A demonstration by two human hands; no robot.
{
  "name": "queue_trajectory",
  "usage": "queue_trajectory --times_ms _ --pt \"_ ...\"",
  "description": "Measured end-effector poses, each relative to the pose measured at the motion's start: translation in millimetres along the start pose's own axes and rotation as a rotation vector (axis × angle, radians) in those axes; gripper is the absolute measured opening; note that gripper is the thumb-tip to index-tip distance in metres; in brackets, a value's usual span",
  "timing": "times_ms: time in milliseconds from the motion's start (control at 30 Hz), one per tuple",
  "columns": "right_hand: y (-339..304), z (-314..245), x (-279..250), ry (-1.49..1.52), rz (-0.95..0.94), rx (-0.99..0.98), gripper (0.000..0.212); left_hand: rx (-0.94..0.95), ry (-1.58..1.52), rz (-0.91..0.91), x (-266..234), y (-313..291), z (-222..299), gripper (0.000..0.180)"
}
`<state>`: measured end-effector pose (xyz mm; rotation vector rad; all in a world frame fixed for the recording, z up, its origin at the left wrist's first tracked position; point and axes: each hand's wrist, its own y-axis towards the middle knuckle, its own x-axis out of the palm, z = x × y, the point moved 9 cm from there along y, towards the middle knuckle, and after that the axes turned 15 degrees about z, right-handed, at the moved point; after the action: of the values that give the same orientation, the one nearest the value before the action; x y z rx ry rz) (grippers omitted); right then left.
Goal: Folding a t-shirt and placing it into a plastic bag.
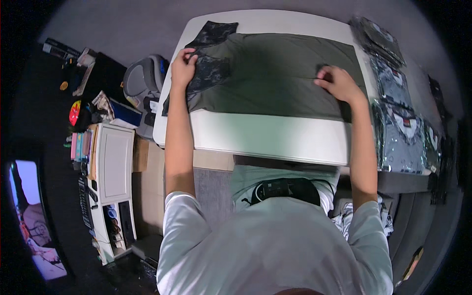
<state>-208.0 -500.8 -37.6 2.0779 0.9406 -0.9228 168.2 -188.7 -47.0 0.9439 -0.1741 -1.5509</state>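
Observation:
A dark olive shirt [280, 73] lies spread flat across a white table [255, 137], its patterned black-and-grey part [211, 73] toward the left. My left hand [183, 71] is at the patterned part's left edge, fingers curled and closed on the fabric. Over the plain body, toward the right end, my right hand [339, 83] pinches the cloth between thumb and fingers. A faint crease runs from those fingertips. The fabric inside each grip is mostly hidden by my fingers.
Folded garments in clear plastic bags [403, 132] are stacked along the table's right side. A grey child seat [142, 78] stands left of the table. Nearer on the left is a white cabinet [115, 162] with books and boxes, and a lit screen [37, 216] beyond it.

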Motion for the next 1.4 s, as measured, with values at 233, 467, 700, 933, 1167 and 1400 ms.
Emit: queue_trajectory --times_ms 233,467,700,933,1167,1400 --pt "50 -74 13 -0.029 0.191 -0.251 0.041 -0.045 -0.125 0.024 -13 9 20 0.037" --pt "126 -196 157 0.185 0.087 -0.27 0.051 -0.169 -0.471 0.049 -6 11 5 0.031" --pt "123 -199 187 0.085 0.104 -0.302 0.043 -0.225 -0.692 0.08 -9 12 0 0.017" --pt "112 -189 171 0.263 0.215 -0.187 0.024 -0.051 -0.259 0.061 -3 11 9 0.022" --pt "107 -215 152 0.344 0.3 -0.367 0.033 -0.002 -0.35 0.095 -29 22 14 0.03" --pt "117 -183 170 0.336 0.273 -0.22 0.038 -0.117 0.396 -0.19 -111 -41 3 0.062"
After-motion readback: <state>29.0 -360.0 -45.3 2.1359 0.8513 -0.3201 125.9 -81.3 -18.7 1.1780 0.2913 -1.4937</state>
